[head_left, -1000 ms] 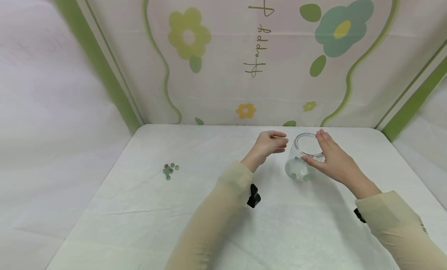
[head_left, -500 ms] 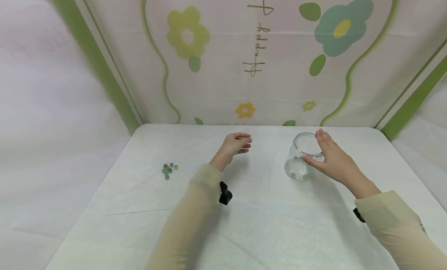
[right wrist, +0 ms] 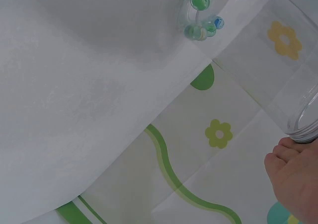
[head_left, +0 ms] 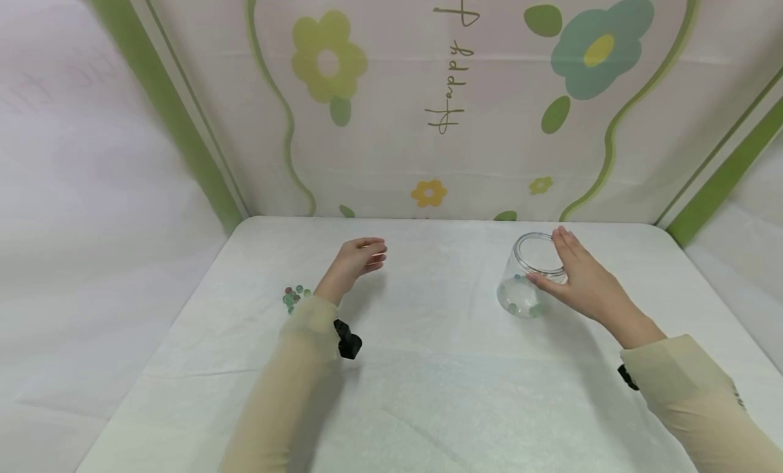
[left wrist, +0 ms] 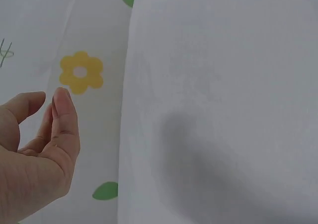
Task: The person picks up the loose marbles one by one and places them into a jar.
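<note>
A clear jar [head_left: 520,298] with a few glass marbles [right wrist: 200,1] at its bottom stands on the right of the table. My right hand [head_left: 584,283] holds it near the rim, thumb on the near side and fingers along the right. My left hand [head_left: 355,264] is above the table, left of the middle, its fingers loosely bent. In the left wrist view, a gap shows between thumb and fingers [left wrist: 64,117], with nothing held there. Several loose green and reddish marbles [head_left: 289,299] lie in a cluster by the left wrist, partly hidden by the sleeve.
A white cloth covers the table [head_left: 440,378]. Behind its far edge hangs a curtain [head_left: 379,147] printed with flowers and writing. White hangings with green bands [head_left: 183,133] close off both sides. Each wrist carries a black camera mount [head_left: 349,340].
My left hand has travelled left from beside the jar toward the loose marbles, and its sleeve now covers some of them. The right hand and the jar have stayed in place.
</note>
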{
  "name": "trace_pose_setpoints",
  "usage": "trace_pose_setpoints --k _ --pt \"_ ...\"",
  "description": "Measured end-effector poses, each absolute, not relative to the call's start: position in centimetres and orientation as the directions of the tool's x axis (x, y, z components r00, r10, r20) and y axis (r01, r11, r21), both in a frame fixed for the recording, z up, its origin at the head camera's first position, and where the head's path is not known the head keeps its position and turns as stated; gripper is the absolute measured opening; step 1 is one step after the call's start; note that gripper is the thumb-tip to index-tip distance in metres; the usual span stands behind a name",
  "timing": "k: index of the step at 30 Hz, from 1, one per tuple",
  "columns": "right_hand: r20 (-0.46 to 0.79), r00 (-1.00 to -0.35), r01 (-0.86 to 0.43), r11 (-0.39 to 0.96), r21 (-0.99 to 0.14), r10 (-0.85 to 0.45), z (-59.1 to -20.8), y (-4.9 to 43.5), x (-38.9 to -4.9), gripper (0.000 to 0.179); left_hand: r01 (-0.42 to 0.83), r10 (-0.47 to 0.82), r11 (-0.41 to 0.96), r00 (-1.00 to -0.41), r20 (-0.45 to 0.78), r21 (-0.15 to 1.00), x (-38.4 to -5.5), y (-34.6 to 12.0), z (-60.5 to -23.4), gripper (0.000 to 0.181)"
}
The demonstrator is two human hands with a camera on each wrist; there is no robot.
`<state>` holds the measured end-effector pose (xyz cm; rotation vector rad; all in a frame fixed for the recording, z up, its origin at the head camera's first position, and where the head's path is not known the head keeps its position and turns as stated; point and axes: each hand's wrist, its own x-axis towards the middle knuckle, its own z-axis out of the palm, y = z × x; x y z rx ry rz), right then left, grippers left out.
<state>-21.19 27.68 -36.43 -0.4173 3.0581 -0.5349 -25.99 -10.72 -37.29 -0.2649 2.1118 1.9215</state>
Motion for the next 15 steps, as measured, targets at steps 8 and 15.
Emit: trace_pose_setpoints --k 8,15 --pt "0.028 -0.965 -0.255 0.908 -0.333 -0.261 -36.3 27.6 -21.1 0.1 -0.333 0.055 0.101 -0.939 -0.339 0.938 -25.7 -14.6 -37.8 0.044" --pt "0.028 -0.965 -0.255 0.907 -0.336 -0.261 -36.3 27.5 -21.1 0.1 -0.342 0.043 0.103 -0.937 -0.348 0.934 -25.0 -17.8 -37.6 0.048"
